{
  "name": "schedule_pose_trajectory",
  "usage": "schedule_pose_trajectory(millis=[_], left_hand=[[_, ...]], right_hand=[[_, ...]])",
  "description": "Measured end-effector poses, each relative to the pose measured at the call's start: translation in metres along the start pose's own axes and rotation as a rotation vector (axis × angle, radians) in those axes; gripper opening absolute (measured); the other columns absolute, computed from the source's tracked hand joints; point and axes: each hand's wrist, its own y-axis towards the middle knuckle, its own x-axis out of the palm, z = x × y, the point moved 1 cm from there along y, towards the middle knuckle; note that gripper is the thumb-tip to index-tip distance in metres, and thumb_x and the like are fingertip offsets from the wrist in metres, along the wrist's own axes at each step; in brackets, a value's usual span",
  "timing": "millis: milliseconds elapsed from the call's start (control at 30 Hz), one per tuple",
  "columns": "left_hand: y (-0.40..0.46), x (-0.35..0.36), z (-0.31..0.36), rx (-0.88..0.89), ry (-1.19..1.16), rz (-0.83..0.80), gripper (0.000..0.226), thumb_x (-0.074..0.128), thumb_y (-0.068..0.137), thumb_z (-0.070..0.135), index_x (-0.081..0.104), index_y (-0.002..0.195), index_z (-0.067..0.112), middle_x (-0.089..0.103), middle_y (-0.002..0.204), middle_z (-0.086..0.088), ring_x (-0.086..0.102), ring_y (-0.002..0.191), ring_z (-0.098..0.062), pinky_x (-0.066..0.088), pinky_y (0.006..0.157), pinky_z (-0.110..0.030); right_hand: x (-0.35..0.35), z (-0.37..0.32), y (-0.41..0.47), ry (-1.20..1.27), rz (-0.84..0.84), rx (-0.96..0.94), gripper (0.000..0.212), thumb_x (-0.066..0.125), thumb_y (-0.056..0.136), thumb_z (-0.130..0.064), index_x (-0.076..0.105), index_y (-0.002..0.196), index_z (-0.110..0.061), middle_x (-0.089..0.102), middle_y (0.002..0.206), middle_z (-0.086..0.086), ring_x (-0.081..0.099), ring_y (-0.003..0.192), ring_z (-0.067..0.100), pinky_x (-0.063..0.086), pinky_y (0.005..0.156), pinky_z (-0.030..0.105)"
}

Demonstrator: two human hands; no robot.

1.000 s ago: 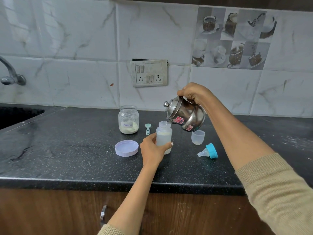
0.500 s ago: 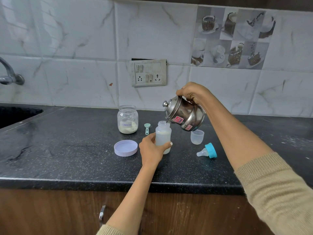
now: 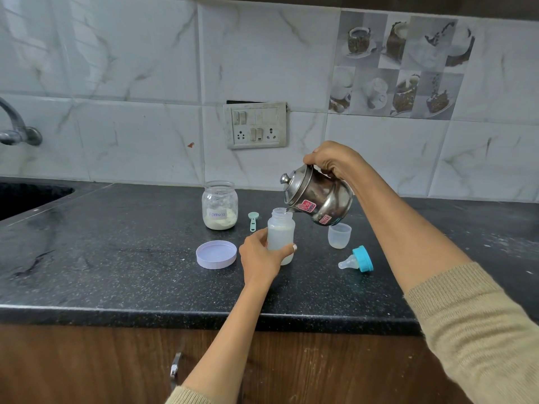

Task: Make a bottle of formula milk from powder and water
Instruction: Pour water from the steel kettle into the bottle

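On the speckled black stone counter point(image 3: 116, 258), everything sits around one translucent plastic baby bottle point(image 3: 281, 233), which stands upright near the middle and is partly full of cloudy white liquid. Reaching in from the lower right, the right arm in a beige knitted sleeve point(image 3: 478, 339) bends up and over, and the right hand point(image 3: 332, 161) is closed on the top rear of one lidded stainless steel jug point(image 3: 316, 199). That jug is tipped toward the bottle from its right, spout at the bottle's open mouth, with a thin run of water at the lip. Coming up from below, the left hand point(image 3: 259, 258) wraps the bottle's lower half, fingers curled round the far side and thumb across the front, holding it on the counter. Behind and left of the bottle stands one open glass jar labelled as formula point(image 3: 220, 205), with pale powder in its bottom. Left of the bottle, beside the hand, lies one round lilac jar lid point(image 3: 216, 254). Right of the bottle, under the jug, is one clear plastic bottle cap point(image 3: 339, 235) standing mouth up. Further right and nearer the counter edge lies one blue screw ring with its silicone teat point(image 3: 358, 259), on its side. Just behind the bottle, toward the jar, lies one small mint-green measuring scoop point(image 3: 253, 220).
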Motion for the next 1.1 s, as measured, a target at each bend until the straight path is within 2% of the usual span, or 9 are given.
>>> schedule_pose_trajectory(millis=[133, 467, 633, 800, 933, 1100], left_hand=[[-0.0004, 0.0003, -0.0002, -0.005, -0.003, 0.005, 0.057, 0.086, 0.061, 0.023, 0.067, 0.113, 0.011, 0.07, 0.108, -0.004, 0.064, 0.098, -0.017, 0.049, 0.08, -0.027], [-0.0008, -0.0008, 0.0014, -0.001, 0.0, 0.005, 0.057, 0.086, 0.062, 0.022, 0.066, 0.114, 0.01, 0.069, 0.11, -0.004, 0.061, 0.095, -0.015, 0.047, 0.078, -0.026], [-0.0004, -0.0007, 0.0003, -0.006, 0.0, 0.002, 0.058, 0.086, 0.062, 0.023, 0.066, 0.115, 0.01, 0.069, 0.112, -0.005, 0.062, 0.099, -0.017, 0.049, 0.082, -0.028], [-0.0011, -0.0004, 0.0009, -0.002, -0.002, -0.002, 0.059, 0.086, 0.062, 0.023, 0.065, 0.115, 0.011, 0.069, 0.112, -0.004, 0.062, 0.099, -0.016, 0.05, 0.082, -0.028], [-0.0014, -0.0011, 0.0021, 0.001, -0.004, -0.006, 0.059, 0.086, 0.063, 0.022, 0.065, 0.117, 0.01, 0.068, 0.112, -0.005, 0.059, 0.094, -0.013, 0.046, 0.078, -0.024], [-0.001, -0.0005, 0.0006, -0.004, -0.008, 0.0, 0.059, 0.086, 0.062, 0.022, 0.065, 0.116, 0.01, 0.068, 0.111, -0.003, 0.062, 0.099, -0.015, 0.047, 0.08, -0.025]], right_hand=[[0.0006, 0.0012, 0.0003, 0.036, 0.002, 0.005, 0.018, 0.053, 0.092, -0.022, 0.057, 0.098, -0.006, 0.042, 0.068, 0.005, 0.039, 0.058, 0.018, 0.037, 0.062, 0.029], [0.0019, 0.0062, 0.0032, 0.083, 0.003, 0.015, 0.017, 0.054, 0.091, -0.02, 0.055, 0.097, -0.005, 0.041, 0.066, 0.006, 0.04, 0.058, 0.018, 0.035, 0.058, 0.03], [0.002, 0.0065, 0.0032, 0.098, 0.007, 0.018, 0.015, 0.054, 0.091, -0.02, 0.053, 0.095, -0.005, 0.04, 0.066, 0.006, 0.04, 0.059, 0.018, 0.037, 0.066, 0.032], [0.0011, 0.0049, 0.0017, 0.075, 0.01, 0.012, 0.016, 0.054, 0.091, -0.02, 0.053, 0.095, -0.005, 0.041, 0.066, 0.005, 0.04, 0.059, 0.017, 0.036, 0.061, 0.03], [0.002, 0.0059, 0.0022, 0.079, 0.012, 0.016, 0.016, 0.054, 0.091, -0.021, 0.055, 0.097, -0.006, 0.04, 0.066, 0.005, 0.04, 0.059, 0.017, 0.036, 0.065, 0.032], [0.002, 0.0064, 0.0034, 0.069, 0.017, 0.008, 0.015, 0.054, 0.091, -0.021, 0.053, 0.093, -0.006, 0.038, 0.064, 0.005, 0.037, 0.057, 0.017, 0.033, 0.06, 0.03]])
